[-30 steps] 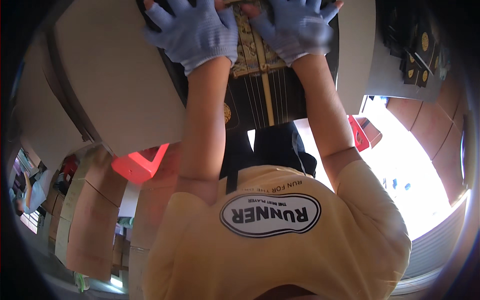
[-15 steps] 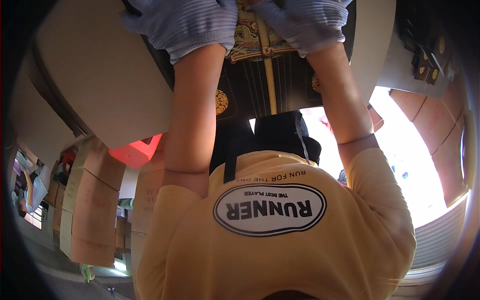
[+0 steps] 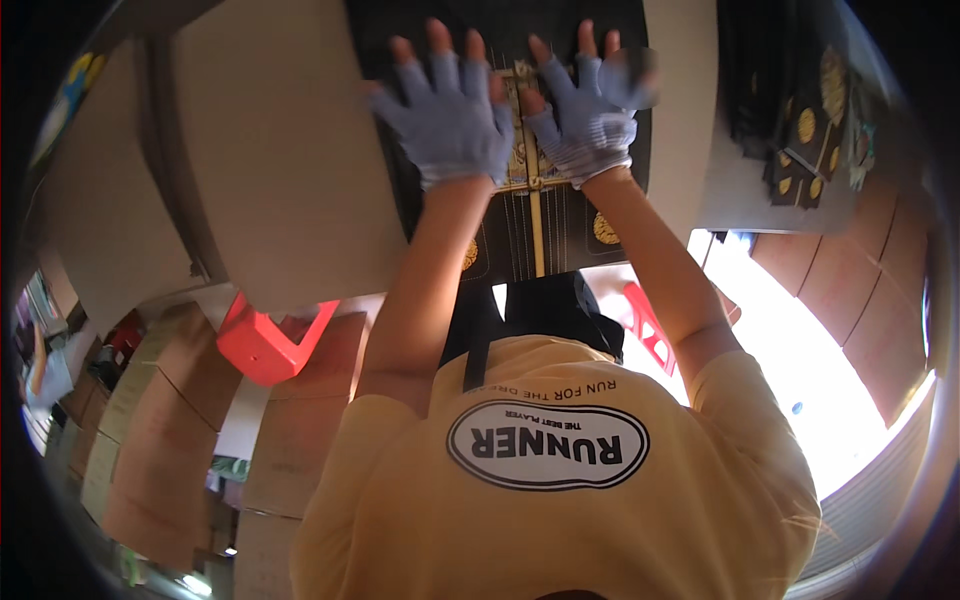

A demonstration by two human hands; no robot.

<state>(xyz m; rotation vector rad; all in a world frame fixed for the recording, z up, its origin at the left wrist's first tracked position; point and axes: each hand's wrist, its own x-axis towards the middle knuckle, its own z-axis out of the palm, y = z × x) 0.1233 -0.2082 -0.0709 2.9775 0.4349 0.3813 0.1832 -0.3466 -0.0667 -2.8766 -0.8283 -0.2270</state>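
A black cloth panel with gold round emblems, white stitched lines and a gold central band lies on the grey-beige table. Both hands wear pale blue fingerless gloves. My left hand rests palm down on the panel's left half, its fingers spread. On the right half, my right hand lies flat too, fingers apart. Between them runs the gold band with a knotted cord fastening. Neither hand grips anything. Part of the patterned middle is hidden beneath the hands.
More black pieces with gold emblems are stacked on the table's right side. A red plastic stool stands below the table edge at left, near cardboard boxes. More boxes stand at right. A person's arm shows at far left.
The view has shifted, so more of the table and panel shows. Both hands, formerly cut off at the top edge, now appear whole and spread flat on the panel.
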